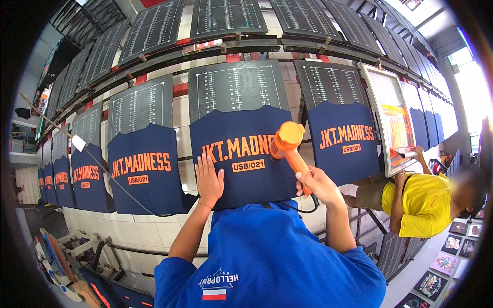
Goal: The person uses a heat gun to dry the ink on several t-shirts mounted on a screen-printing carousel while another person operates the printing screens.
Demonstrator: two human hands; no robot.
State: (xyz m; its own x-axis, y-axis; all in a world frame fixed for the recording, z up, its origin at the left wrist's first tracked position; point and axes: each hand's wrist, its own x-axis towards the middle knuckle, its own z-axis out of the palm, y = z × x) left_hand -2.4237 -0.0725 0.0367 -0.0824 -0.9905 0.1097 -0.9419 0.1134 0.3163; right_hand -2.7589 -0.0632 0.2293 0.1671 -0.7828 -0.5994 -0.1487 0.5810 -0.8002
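Orange blower (292, 148) over a navy shirt (241, 190)

Rows of dark ruled boards (244, 84) arc across the room, white tiles (151, 229) below, someone in yellow (423, 208) at 3 o'clock. Shirt's on the centre board, left hand (209, 180) flat on its 8 o'clock side, fingers toward 12; right hand (319, 185) wrapped round the blower, nozzle end at the shirt's 2

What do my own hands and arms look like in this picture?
Your left hand and right hand are ungloved, and both forearms are uncovered. The sleeves are short, plain and bright blue. A thin band seems to circle the left wrist; I see none on the right.
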